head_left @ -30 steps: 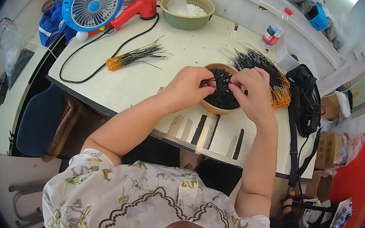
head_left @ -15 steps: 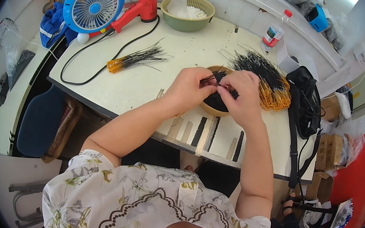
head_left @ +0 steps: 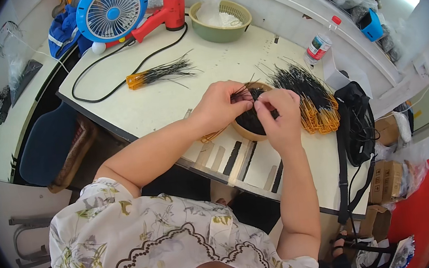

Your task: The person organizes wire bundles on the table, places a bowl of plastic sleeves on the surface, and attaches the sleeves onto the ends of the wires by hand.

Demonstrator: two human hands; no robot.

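My left hand [head_left: 220,106] is closed round several thin black wires [head_left: 240,93]. Their tips fan out past the fingers, and orange looped ends [head_left: 210,136] show beneath the palm. Close beside it, my right hand [head_left: 280,109] is pinched, thumb against fingers, near the wire tips; whatever sits in that pinch is too small to make out. Both hands are over a round tan bowl [head_left: 247,134] filled with small black pieces [head_left: 253,120]. To the right of the bowl lies a large pile of black wires with orange ends [head_left: 318,111].
A smaller wire bundle [head_left: 137,80] lies at the table's left. Behind it are a blue fan [head_left: 113,13], a red heat gun [head_left: 173,11] with a looping cord, and a green basket [head_left: 221,31]. A bottle [head_left: 318,47] and a black bag [head_left: 359,123] are at the right; slotted strips [head_left: 236,166] line the front edge.
Both hands have shifted slightly, and the right hand's fingers have moved a little away from the left's. Orange ends show more plainly under the left hand.
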